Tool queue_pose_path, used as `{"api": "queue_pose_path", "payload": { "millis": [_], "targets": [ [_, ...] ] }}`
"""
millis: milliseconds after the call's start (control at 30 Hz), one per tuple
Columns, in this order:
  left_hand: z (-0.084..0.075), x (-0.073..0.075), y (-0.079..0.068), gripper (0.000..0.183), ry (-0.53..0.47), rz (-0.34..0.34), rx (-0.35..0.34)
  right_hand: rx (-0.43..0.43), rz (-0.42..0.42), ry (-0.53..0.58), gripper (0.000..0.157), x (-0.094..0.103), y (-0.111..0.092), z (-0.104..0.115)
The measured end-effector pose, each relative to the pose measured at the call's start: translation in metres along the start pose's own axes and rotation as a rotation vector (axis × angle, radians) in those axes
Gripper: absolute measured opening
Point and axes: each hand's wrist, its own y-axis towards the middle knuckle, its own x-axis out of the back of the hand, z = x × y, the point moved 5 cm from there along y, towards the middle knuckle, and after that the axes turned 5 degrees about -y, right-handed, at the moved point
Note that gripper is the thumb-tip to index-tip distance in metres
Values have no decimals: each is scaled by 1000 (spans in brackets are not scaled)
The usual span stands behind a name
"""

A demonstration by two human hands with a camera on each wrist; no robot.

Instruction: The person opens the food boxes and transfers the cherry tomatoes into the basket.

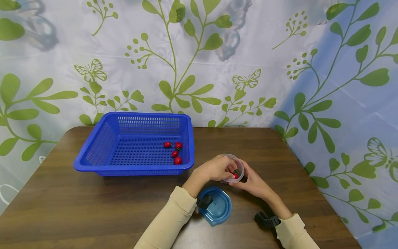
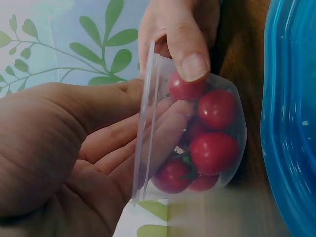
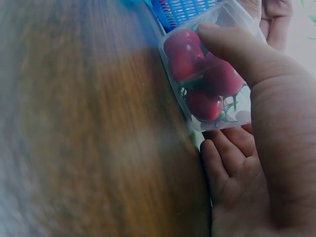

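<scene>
A small clear plastic container [image 1: 229, 156] holds several red cherry tomatoes [image 2: 214, 153], some with green stems. My right hand [image 1: 252, 183] grips it from the right side, the thumb [image 3: 232, 44] pressed along its wall and the other fingers around the far side. My left hand [image 1: 217, 168] reaches in over the rim, fingers [image 2: 165, 131] loosely extended inside and their tips against the tomatoes. In the left wrist view, no tomato shows between its thumb and fingers. In the head view, the left hand hides part of the contents.
A blue translucent lid [image 1: 219, 207] lies on the wooden table [image 1: 93, 207], beside the left wrist. At the back left stands a blue perforated basket [image 1: 133, 168] with several cherry tomatoes [image 1: 178, 160] along its right side. A leaf-patterned curtain [image 1: 186, 69] hangs behind the table.
</scene>
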Motion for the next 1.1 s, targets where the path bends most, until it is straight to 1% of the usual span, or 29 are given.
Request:
{"api": "queue_pose_path", "payload": {
  "millis": [233,467,600,867,1000,1100],
  "targets": [
    [-1,1,0,24,-1,-19,0,0,0,-3,90,0,1,1],
    [0,-1,2,26,-17,-9,-19,2,-2,-7,91,1,0,2],
    [2,-4,4,28,-18,-23,-30,7,-3,-4,91,1,0,2],
    [3,-7,6,29,-2,-52,-22,15,-3,-6,90,0,0,1],
    [3,-6,6,28,2,-55,-40,11,-4,-8,90,0,0,1],
    [3,-2,5,27,7,-69,-69,5,-5,-11,89,1,1,1]
  ]
}}
